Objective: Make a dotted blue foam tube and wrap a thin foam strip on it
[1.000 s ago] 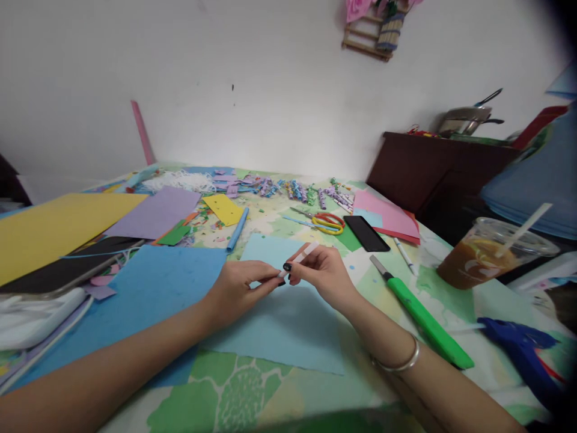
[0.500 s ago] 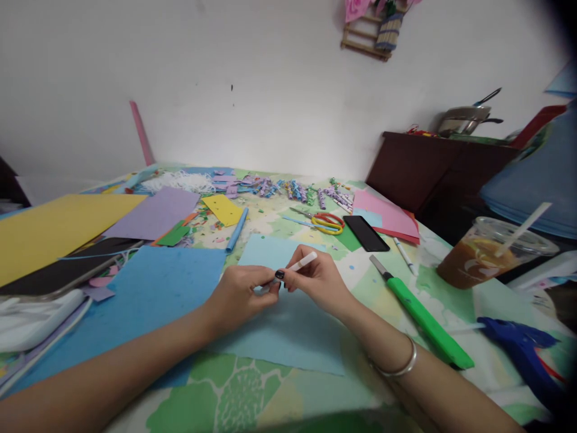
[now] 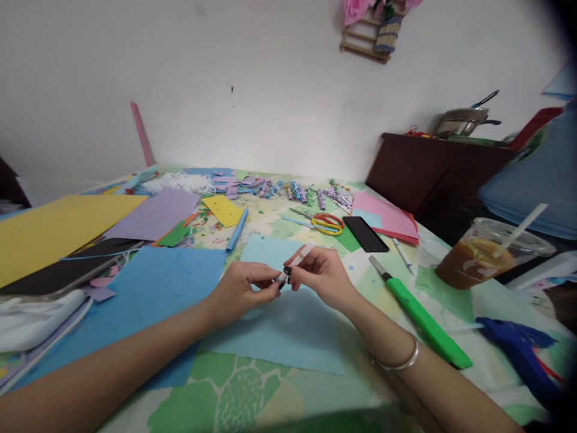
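A slim white pen (image 3: pixel 303 255) is held aslant between my two hands, above a light blue paper sheet (image 3: pixel 279 331). My left hand (image 3: pixel 246 288) pinches its lower end between thumb and fingers. My right hand (image 3: pixel 322 276) grips it further up, with the white upper end sticking out past the fingers. Part of the pen is hidden by the fingertips. The light blue sheet lies partly over a darker blue sheet (image 3: pixel 166 288) on the left.
To the right lie a green-handled knife (image 3: pixel 428 322), a blue glue gun (image 3: pixel 518 343), a black phone (image 3: pixel 366 233) and a plastic cup of brown drink (image 3: pixel 484 255). Scissors (image 3: pixel 327 224) and a blue paper roll (image 3: pixel 237 231) lie beyond my hands. Curled paper strips (image 3: pixel 295 189) line the back.
My hands have shifted slightly to the right. The left fingertips are a little further from the left hand's knuckles, and the pen stands somewhat steeper.
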Demonstrator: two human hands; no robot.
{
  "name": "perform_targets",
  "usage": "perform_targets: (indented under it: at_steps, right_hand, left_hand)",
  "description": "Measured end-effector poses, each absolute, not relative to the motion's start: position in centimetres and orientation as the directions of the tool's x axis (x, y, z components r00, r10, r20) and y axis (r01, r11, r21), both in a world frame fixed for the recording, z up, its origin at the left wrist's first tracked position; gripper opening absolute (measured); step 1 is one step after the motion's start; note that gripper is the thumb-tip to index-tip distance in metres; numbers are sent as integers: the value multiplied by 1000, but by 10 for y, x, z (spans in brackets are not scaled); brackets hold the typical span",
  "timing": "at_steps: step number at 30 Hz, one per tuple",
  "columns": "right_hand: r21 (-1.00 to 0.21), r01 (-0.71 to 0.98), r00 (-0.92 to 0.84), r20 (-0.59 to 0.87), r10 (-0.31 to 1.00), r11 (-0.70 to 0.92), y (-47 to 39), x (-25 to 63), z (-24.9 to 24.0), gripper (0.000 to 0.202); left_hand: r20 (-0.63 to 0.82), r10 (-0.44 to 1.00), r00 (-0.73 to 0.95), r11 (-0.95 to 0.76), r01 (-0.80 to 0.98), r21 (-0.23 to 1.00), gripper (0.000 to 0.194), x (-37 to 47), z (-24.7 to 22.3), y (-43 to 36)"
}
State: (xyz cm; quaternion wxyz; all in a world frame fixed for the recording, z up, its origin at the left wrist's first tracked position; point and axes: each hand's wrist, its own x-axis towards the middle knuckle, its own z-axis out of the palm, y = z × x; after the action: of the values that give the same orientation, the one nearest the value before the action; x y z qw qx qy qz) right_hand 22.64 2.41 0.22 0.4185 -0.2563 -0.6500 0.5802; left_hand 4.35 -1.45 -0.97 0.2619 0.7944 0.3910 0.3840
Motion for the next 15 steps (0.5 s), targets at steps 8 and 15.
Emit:
perform_targets:
  at_steps: [8, 15]
  right_hand:
    - [-968, -148, -536, 251, 806, 203, 22, 225, -2, 26]
    - [-970, -61, -479, 234, 846, 234, 19, 222, 0, 35]
  left_hand:
    - [522, 745, 416, -667, 498, 555, 21, 48, -9, -20]
    - [560, 723, 405, -686, 521, 508, 21, 50, -12, -21]
